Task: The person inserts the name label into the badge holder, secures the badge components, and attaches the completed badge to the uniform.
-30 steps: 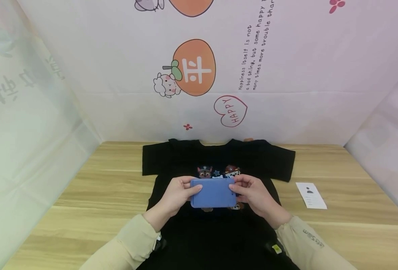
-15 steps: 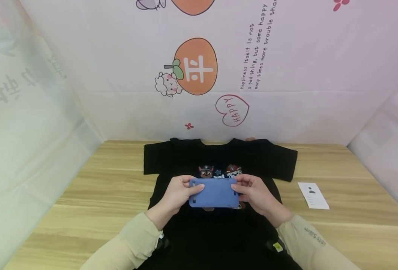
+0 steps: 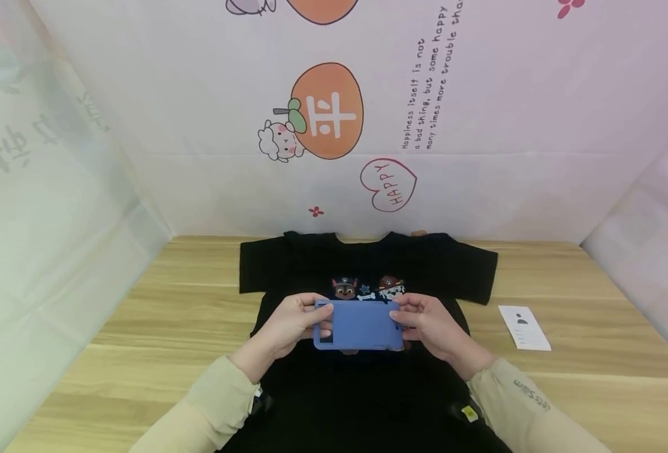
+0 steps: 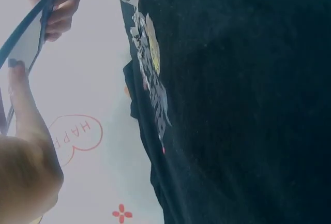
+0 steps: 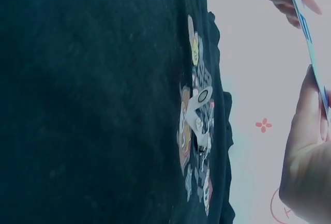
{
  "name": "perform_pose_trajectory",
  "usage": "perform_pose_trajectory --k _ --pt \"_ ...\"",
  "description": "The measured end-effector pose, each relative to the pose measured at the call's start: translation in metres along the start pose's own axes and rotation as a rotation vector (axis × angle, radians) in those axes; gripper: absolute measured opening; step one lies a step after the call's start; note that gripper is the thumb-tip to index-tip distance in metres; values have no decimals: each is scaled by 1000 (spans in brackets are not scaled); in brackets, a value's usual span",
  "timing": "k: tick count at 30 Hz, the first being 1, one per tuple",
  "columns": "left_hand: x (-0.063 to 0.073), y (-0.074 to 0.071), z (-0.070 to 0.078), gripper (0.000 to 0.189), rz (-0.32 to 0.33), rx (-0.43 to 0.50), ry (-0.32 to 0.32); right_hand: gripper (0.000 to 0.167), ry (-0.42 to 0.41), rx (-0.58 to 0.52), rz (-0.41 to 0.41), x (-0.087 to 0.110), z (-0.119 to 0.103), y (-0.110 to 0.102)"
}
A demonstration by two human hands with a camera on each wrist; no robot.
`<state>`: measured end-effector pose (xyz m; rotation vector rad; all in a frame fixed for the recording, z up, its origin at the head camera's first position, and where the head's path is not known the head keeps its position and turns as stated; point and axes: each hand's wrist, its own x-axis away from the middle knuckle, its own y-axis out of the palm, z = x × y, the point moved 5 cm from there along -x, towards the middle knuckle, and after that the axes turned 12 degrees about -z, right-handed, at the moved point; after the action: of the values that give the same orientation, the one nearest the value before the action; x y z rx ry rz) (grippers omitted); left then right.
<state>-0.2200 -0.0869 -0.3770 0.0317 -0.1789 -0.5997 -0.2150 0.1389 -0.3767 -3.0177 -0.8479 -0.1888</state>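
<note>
Held up over a black T-shirt (image 3: 362,396) is a flat blue card holder (image 3: 362,324), its long side level. My left hand (image 3: 283,327) pinches its left end, thumb on the near face. An opening shows at that end, with fingertips visible through it. My right hand (image 3: 430,327) pinches the right end between thumb and fingers. Both wrist views catch the holder edge-on, the left one showing the card holder (image 4: 31,35) at upper left. On the shirt print, a small pale piece with a dark ring (image 5: 199,110) shows in the right wrist view.
A white card (image 3: 524,328) with a person icon lies on the wooden table (image 3: 594,352) right of the shirt. Printed white cloth (image 3: 481,195) hangs along the back and both sides. Dark wrist cameras sit at both cuffs.
The solid blue panel has slid right relative to the holder's left end, uncovering an opening there. My left hand has drawn slightly left; the right hand has barely moved.
</note>
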Motion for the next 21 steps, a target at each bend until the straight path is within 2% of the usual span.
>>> perform_pose_trajectory --k 7,11,15,21 --pt "6 8 2 17 -31 36 -3 7 24 56 14 0 4 -6" --pt "6 11 0 10 -39 35 12 13 28 106 35 0 7 -10" --pt "4 11 -3 9 -39 31 15 19 50 139 51 2 10 -17" --pt "5 10 -10 12 -32 65 -18 18 79 130 55 6 16 -23"
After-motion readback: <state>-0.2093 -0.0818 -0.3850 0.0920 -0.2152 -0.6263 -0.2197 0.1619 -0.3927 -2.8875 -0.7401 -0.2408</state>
